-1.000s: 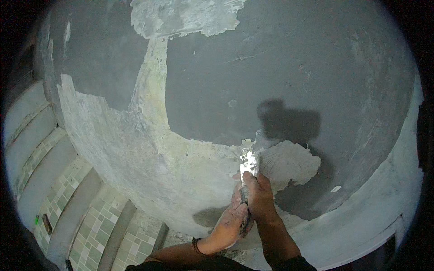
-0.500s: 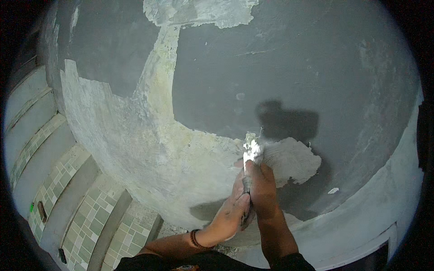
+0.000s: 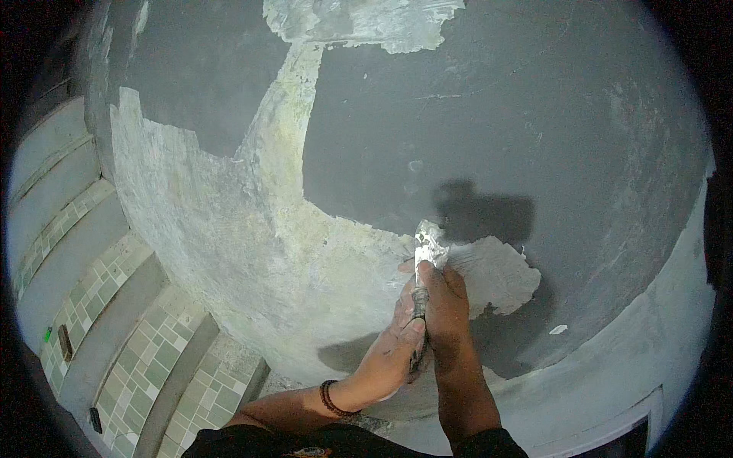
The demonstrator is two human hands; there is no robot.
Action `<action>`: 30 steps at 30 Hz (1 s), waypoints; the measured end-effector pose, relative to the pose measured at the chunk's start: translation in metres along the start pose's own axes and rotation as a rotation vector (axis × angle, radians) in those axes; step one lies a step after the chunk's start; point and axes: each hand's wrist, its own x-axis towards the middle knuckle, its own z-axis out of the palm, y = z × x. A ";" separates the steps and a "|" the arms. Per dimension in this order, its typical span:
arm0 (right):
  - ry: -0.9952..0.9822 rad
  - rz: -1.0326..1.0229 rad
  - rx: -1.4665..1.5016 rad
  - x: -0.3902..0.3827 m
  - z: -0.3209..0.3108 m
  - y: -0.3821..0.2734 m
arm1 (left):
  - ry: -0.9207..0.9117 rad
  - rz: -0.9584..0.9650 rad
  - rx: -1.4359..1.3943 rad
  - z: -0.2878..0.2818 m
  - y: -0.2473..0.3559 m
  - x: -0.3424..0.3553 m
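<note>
Both of my hands are on a scraper [image 3: 421, 301], its dark handle low and its bright blade pointing up against the wall. My left hand [image 3: 401, 340] wraps round the handle from the left, with a beaded bracelet on that wrist. Higher up, my right hand [image 3: 447, 301] grips it from the right, near the base of the blade. The blade tip meets the lower edge of the grey paint [image 3: 489, 122], where crumpled pale flakes [image 3: 431, 231] gather on it. Stripped, whitish plaster [image 3: 252, 237] spreads to the left, and a smaller bare patch [image 3: 504, 275] lies just right of my hands.
Tiled steps [image 3: 141, 351] run down the left side, with a small brown block [image 3: 66, 343] and a dark object [image 3: 95, 420] on them. Another stripped patch [image 3: 366, 23] is at the top. A pale frame [image 3: 626, 424] bends along the lower right.
The view has turned slightly, so the wall and steps sit a little differently. Both hands keep their grip on the scraper, which stays at almost the same spot.
</note>
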 end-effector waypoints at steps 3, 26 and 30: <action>0.054 0.079 -0.059 0.002 -0.001 0.005 | 0.025 0.127 -0.010 0.002 -0.003 0.005; 0.030 -0.027 -0.205 -0.008 0.004 0.007 | -0.040 0.086 0.169 -0.017 -0.019 -0.002; 0.030 0.032 -0.057 -0.005 0.005 0.011 | 0.006 0.365 0.522 -0.025 -0.031 0.009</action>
